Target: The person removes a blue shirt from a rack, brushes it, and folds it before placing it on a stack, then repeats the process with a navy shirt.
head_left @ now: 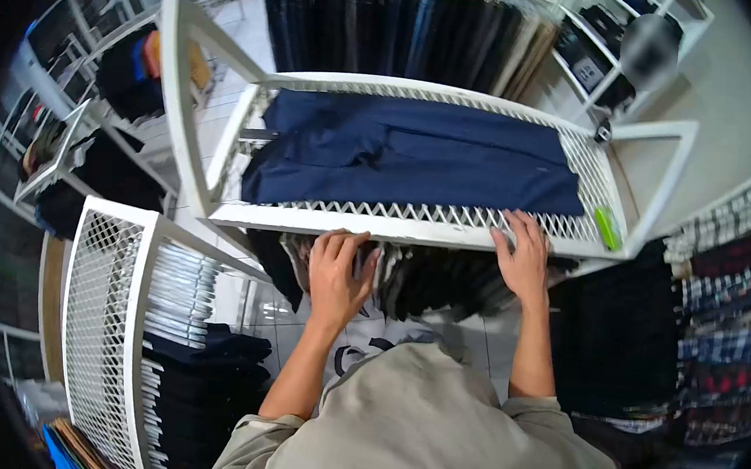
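Note:
Folded navy blue trousers [452, 157] lie lengthwise across the white mesh top [474, 217] of a metal rack. My right hand [526, 255] rests over the rack's front rail, fingers apart, with its fingertips on the mesh close to the trousers' lower edge. Nothing is in it. At the same rail [429, 232], farther left, my left hand [335, 275] touches the edge with loosely bent fingers and the thumb apart, also holding nothing. A bright green object [607, 228], too small to name, sits on the mesh at the right end.
Dark garments [442, 284] hang under the rack. At the left stands another white mesh rack [104, 319] with dark clothes [204, 397] on white hangers. Plaid shirts [728, 350] hang at the right. A row of trousers [400, 29] hangs behind, beside white shelves [583, 61].

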Demonstrator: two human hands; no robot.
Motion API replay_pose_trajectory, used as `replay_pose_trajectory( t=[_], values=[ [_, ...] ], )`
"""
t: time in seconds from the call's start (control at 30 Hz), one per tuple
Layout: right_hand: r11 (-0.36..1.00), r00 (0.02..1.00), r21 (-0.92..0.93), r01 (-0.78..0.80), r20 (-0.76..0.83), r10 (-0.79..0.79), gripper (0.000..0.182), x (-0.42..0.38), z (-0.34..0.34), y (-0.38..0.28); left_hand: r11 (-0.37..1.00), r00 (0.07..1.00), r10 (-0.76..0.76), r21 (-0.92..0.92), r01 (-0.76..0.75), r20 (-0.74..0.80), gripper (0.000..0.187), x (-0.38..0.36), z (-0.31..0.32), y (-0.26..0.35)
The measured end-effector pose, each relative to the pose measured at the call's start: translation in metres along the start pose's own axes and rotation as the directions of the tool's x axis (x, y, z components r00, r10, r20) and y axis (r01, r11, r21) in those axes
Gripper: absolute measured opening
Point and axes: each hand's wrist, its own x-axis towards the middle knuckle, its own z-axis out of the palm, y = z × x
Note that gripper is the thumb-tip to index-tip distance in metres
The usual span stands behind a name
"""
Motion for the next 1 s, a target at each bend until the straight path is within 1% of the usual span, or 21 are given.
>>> replay_pose_trajectory(
  t=[0.03,0.07,0.1,0.17,0.2,0.23,0.3,0.33,0.4,0.43,0.5,0.53,0.57,0.63,0.7,0.73,0.8,0.87,0.9,0.97,1.0],
  values=[
    [1.000,1.000,0.002,-0.012,0.005,0.012,0.049,-0.002,-0.007,0.003,1.000,1.000,-0.003,-0.009,0.003,0.027,0.029,-0.001,0.004,0.007],
    [0.999,0.999,-0.041,0.003,-0.041,-0.005,0.042,-0.002,-0.015,0.003,0.999,0.999,0.023,-0.024,-0.022,0.030,0.028,-0.001,0.010,0.012],
    [0.999,0.999,-0.049,-0.012,-0.052,0.009,0.042,0.001,-0.021,0.009,0.998,0.998,0.048,-0.035,-0.047,0.031,0.028,0.000,0.015,0.017],
    [0.999,0.994,-0.034,0.016,-0.106,-0.020,0.041,0.011,-0.030,0.025,0.994,0.996,0.076,-0.083,-0.072,0.053,0.027,0.002,0.025,0.033],
    [0.998,0.990,-0.055,0.041,-0.133,-0.048,0.042,0.017,-0.031,0.040,0.989,0.994,0.090,-0.122,-0.081,0.068,0.026,0.004,0.030,0.042],
    [0.998,0.993,-0.061,0.007,-0.115,-0.014,0.051,0.024,-0.031,0.053,0.988,0.993,0.099,-0.122,-0.091,0.066,0.026,0.006,0.033,0.051],
    [0.991,0.991,-0.121,-0.059,-0.126,0.043,0.051,0.032,-0.029,0.073,0.981,0.987,0.117,-0.169,-0.098,0.110,0.023,0.012,0.038,0.071],
    [0.992,0.991,-0.117,-0.055,-0.131,0.039,0.051,0.035,-0.028,0.084,0.973,0.982,0.166,-0.179,-0.149,0.085,0.023,0.016,0.043,0.080],
    [0.986,0.991,-0.122,-0.113,0.063,0.122,0.050,0.041,-0.030,0.101,0.968,0.979,0.173,-0.200,-0.150,0.106,0.023,0.021,0.060,0.093],
    [0.991,1.000,-0.135,-0.011,-0.024,0.007,0.041,0.044,-0.033,0.107,0.963,0.975,0.180,-0.228,-0.147,0.133,0.023,0.025,0.069,0.101],
    [0.999,0.998,-0.002,-0.047,0.036,0.047,0.036,0.065,-0.041,0.123,0.960,0.973,0.190,-0.232,-0.156,0.130,0.023,0.037,0.090,0.121],
    [0.992,0.994,0.089,-0.091,0.068,0.085,0.033,0.077,-0.056,0.117,0.947,0.961,0.224,-0.267,-0.176,0.161,0.021,0.043,0.104,0.131],
    [0.995,0.997,0.081,-0.059,0.048,0.056,0.025,0.092,-0.060,0.125,0.932,0.947,0.263,-0.304,-0.199,0.187,0.020,0.052,0.121,0.142],
    [0.988,0.996,0.129,-0.080,0.050,0.074,0.022,0.128,-0.067,0.140,0.907,0.925,0.331,-0.335,-0.256,0.189,0.018,0.071,0.156,0.173],
    [0.987,0.999,0.162,-0.016,0.034,0.011,0.023,0.172,-0.051,0.173,0.883,0.901,0.392,-0.351,-0.311,0.187,0.021,0.089,0.198,0.195],
    [0.988,0.997,0.156,-0.001,0.072,-0.010,0.024,0.196,-0.038,0.191,0.887,0.905,0.381,-0.350,-0.301,0.187,0.021,0.097,0.220,0.203],
    [0.988,0.992,0.155,0.020,0.122,-0.040,0.025,0.233,-0.017,0.218,0.888,0.869,0.431,-0.282,-0.362,0.242,0.026,0.108,0.258,0.213],
    [0.990,0.984,0.021,0.137,0.113,-0.139,0.028,0.258,-0.004,0.230,0.899,0.868,0.421,-0.249,-0.360,0.263,0.028,0.113,0.285,0.219],
    [0.989,0.983,0.028,0.143,0.116,-0.145,0.028,0.264,-0.003,0.232,0.903,0.862,0.420,-0.222,-0.368,0.283,0.029,0.117,0.291,0.222],
    [0.992,0.947,-0.016,0.129,0.298,-0.118,0.028,0.274,-0.001,0.238,0.917,0.864,0.396,-0.179,-0.356,0.312,0.029,0.119,0.300,0.228],
    [0.989,0.935,-0.024,0.144,0.330,-0.128,0.026,0.277,-0.001,0.238,0.917,0.858,0.398,-0.179,-0.357,0.324,0.028,0.119,0.302,0.229]
  ],
)
